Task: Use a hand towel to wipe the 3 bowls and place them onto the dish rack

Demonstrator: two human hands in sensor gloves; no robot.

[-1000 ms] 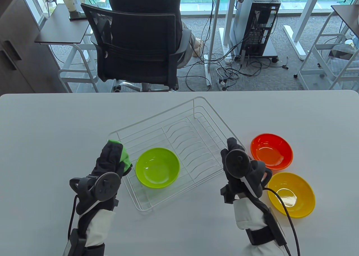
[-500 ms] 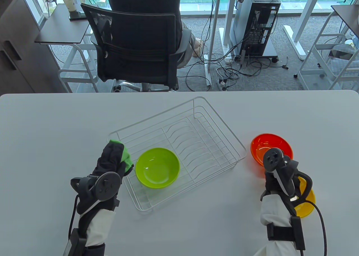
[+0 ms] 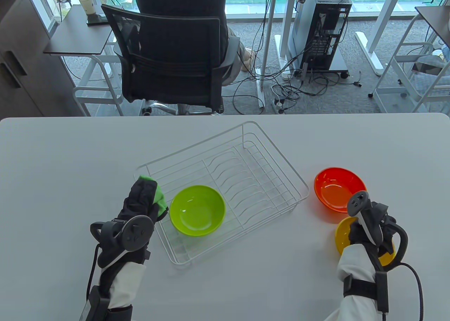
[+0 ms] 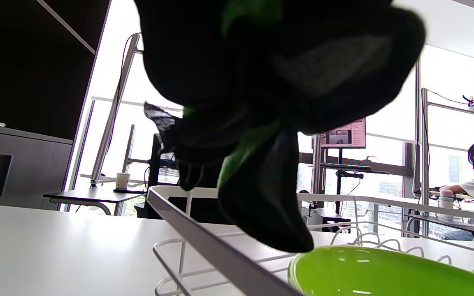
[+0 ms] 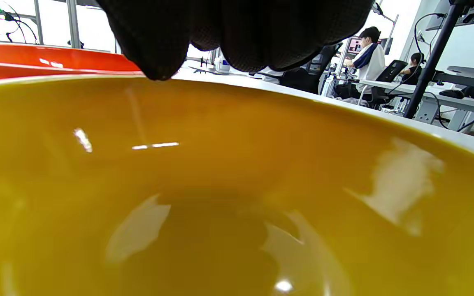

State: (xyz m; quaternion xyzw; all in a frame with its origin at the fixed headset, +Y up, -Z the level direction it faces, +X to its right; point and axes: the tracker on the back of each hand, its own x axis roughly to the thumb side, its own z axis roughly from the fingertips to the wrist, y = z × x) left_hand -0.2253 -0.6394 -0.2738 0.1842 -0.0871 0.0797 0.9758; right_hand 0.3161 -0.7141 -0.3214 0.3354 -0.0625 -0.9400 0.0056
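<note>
The left hand (image 3: 140, 203) sits at the near-left corner of the white wire dish rack (image 3: 274, 173), its fingers curled round a bunched green hand towel (image 3: 160, 198); in the left wrist view the towel (image 4: 241, 148) shows between the gloved fingers, hanging just above the rack's rim. The green bowl (image 3: 197, 210) lies upright inside the rack at its near-left end, just beside that hand. The right hand (image 3: 372, 226) is over the yellow bowl (image 3: 342, 231), which stands on the white table (image 3: 70, 152) to the right of the rack. In the right wrist view the fingertips (image 5: 154, 61) reach the yellow bowl's far rim; whether they grip it cannot be told. The orange bowl (image 3: 334, 189) stands just behind the yellow one, outside the rack.
</note>
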